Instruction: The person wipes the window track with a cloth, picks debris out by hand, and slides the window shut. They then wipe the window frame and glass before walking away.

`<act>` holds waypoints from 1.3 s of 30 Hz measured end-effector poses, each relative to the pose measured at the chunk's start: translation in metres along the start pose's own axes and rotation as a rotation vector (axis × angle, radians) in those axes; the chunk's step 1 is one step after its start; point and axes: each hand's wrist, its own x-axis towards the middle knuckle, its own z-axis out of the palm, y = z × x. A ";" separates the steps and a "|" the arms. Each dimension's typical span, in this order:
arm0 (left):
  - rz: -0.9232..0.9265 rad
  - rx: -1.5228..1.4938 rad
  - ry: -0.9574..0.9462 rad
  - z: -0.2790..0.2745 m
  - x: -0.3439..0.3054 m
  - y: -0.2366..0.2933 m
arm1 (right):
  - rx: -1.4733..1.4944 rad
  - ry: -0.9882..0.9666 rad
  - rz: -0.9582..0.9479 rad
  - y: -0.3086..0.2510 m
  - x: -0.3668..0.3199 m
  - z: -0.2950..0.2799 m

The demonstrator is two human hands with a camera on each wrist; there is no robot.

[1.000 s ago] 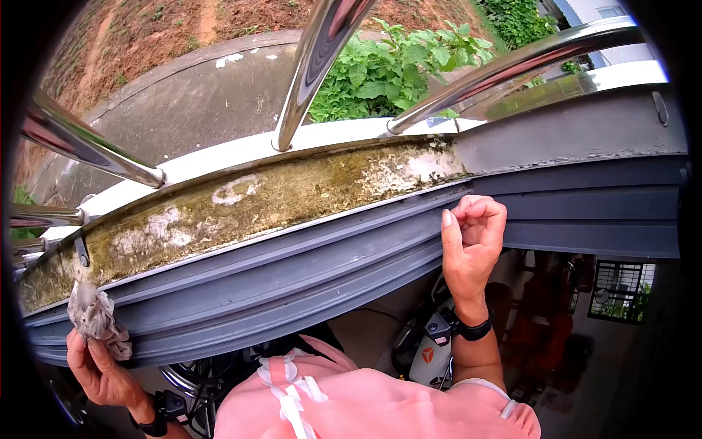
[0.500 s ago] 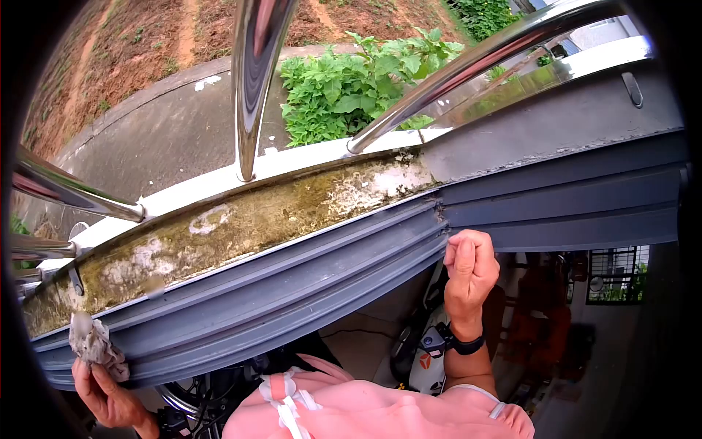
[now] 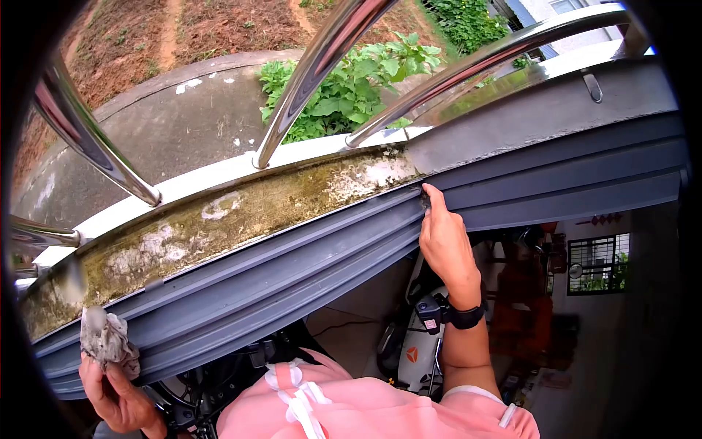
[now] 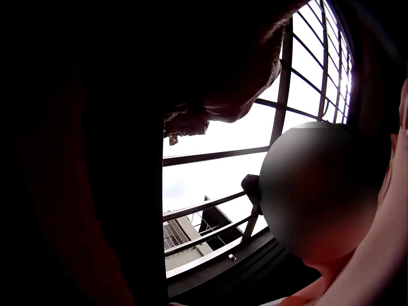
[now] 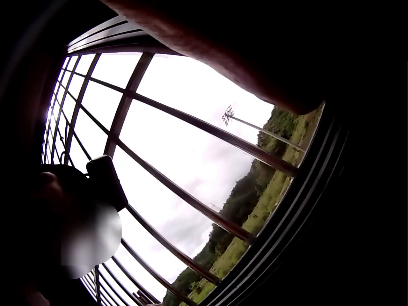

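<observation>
In the head view my left hand (image 3: 121, 399) pinches a crumpled, stained whitish rag (image 3: 110, 344) against the left end of the grey grooved window track (image 3: 292, 271). My right hand (image 3: 450, 249) reaches up to the joint in the track. Its index finger (image 3: 436, 197) is stretched out, with the tip at the dark dirty gap (image 3: 425, 196), while the other fingers are folded and partly hidden. Behind the track runs a sill (image 3: 270, 201) stained with brown-green grime and pale patches. Both wrist views are mostly dark and backlit.
Shiny metal bars (image 3: 314, 80) rise from the white outer ledge (image 3: 197, 190). A smooth grey sill section (image 3: 526, 121) continues to the right. Leafy plants (image 3: 336, 102) grow outside. Below the track stands a white and black vehicle (image 3: 409, 351) indoors.
My right hand has moved from loosely curled near the track joint to pointing its index finger into the gap. My left hand keeps the rag at the track's left end. The head view has shifted slightly.
</observation>
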 end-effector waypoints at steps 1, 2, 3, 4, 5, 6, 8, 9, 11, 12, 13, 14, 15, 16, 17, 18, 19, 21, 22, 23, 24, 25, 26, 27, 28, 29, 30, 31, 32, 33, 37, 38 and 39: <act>0.017 -0.019 -0.007 0.000 0.004 0.005 | -0.018 -0.003 -0.001 0.000 0.002 0.002; -0.017 -0.014 -0.009 -0.002 -0.002 0.001 | -0.034 -0.003 0.000 0.001 0.005 0.005; -0.005 -0.046 -0.023 -0.002 -0.001 -0.001 | -0.076 0.020 0.025 0.003 0.012 0.011; 0.006 -0.077 -0.037 -0.002 0.001 -0.001 | -0.110 0.032 0.032 0.002 0.016 0.011; 0.043 -0.068 -0.042 0.002 0.008 0.004 | -0.145 0.045 0.037 -0.001 0.019 0.009; 0.087 -0.126 -0.057 0.004 0.015 0.008 | -0.182 0.059 0.039 -0.003 0.023 0.007; 0.124 -0.151 -0.048 0.006 0.020 0.010 | -0.154 0.090 0.025 0.001 0.026 0.008; 0.130 -0.178 -0.046 0.005 0.021 0.010 | -0.149 0.088 0.016 0.003 0.028 0.009; 0.138 -0.213 -0.054 0.004 0.024 0.011 | -0.124 0.098 0.021 0.008 0.030 0.013; 0.142 -0.229 -0.061 0.003 0.025 0.012 | -0.076 0.096 0.041 0.008 0.032 0.013; 0.132 -0.238 -0.058 0.002 0.025 0.013 | -0.027 0.094 0.060 0.008 0.033 0.014; 0.136 -0.248 -0.060 0.002 0.025 0.013 | 0.023 0.091 0.083 0.010 0.034 0.017; 0.140 -0.259 -0.062 0.001 0.025 0.013 | 0.110 0.206 -0.009 0.013 0.033 0.024; 0.145 -0.270 -0.065 0.001 0.026 0.012 | 0.382 0.183 0.147 0.016 0.030 0.026; 0.152 -0.264 -0.071 0.000 0.026 0.012 | 0.652 0.157 0.301 0.016 0.029 0.027; 0.152 -0.272 -0.070 0.000 0.026 0.011 | 0.921 0.124 0.454 0.013 0.028 0.027; 0.153 -0.280 -0.073 0.000 0.026 0.010 | 0.994 0.188 0.448 0.004 0.024 0.023; 0.153 -0.285 -0.089 -0.001 0.026 0.010 | 0.996 0.186 0.463 0.004 0.021 0.019; 0.153 -0.281 -0.094 -0.001 0.027 0.010 | 0.998 0.187 0.469 0.004 0.021 0.019; 0.153 -0.278 -0.099 -0.001 0.027 0.011 | 0.804 0.186 0.423 0.007 0.023 0.021; 0.142 -0.290 -0.110 -0.001 0.028 0.012 | 0.633 0.167 0.358 0.006 0.024 0.021; 0.131 -0.302 -0.121 -0.002 0.028 0.013 | 0.462 0.146 0.293 0.003 0.024 0.021; 0.120 -0.313 -0.132 -0.003 0.028 0.013 | 0.292 0.124 0.227 0.000 0.024 0.019; 0.118 -0.310 -0.133 -0.003 0.028 0.013 | 0.307 0.112 0.238 -0.001 0.025 0.017; 0.114 -0.306 -0.134 -0.003 0.027 0.014 | 0.362 0.061 0.273 -0.001 0.027 0.015; 0.111 -0.301 -0.134 -0.003 0.027 0.014 | 0.416 0.009 0.309 0.000 0.029 0.012; 0.121 -0.290 -0.127 -0.003 0.028 0.013 | 0.470 -0.043 0.344 0.001 0.031 0.010; 0.131 -0.279 -0.120 -0.003 0.028 0.013 | 0.420 -0.065 0.325 0.004 0.034 0.010; 0.142 -0.269 -0.113 -0.002 0.029 0.013 | 0.403 -0.053 0.330 0.003 0.034 0.010; 0.137 -0.276 -0.106 -0.002 0.028 0.012 | 0.386 -0.040 0.334 0.000 0.034 0.009; 0.124 -0.307 -0.087 -0.002 0.028 0.011 | 0.460 0.092 0.272 -0.002 0.026 0.016; 0.121 -0.315 -0.093 -0.002 0.027 0.011 | 0.497 0.129 0.276 -0.004 0.025 0.016; 0.117 -0.313 -0.091 -0.002 0.027 0.011 | 0.523 0.168 0.273 -0.007 0.026 0.012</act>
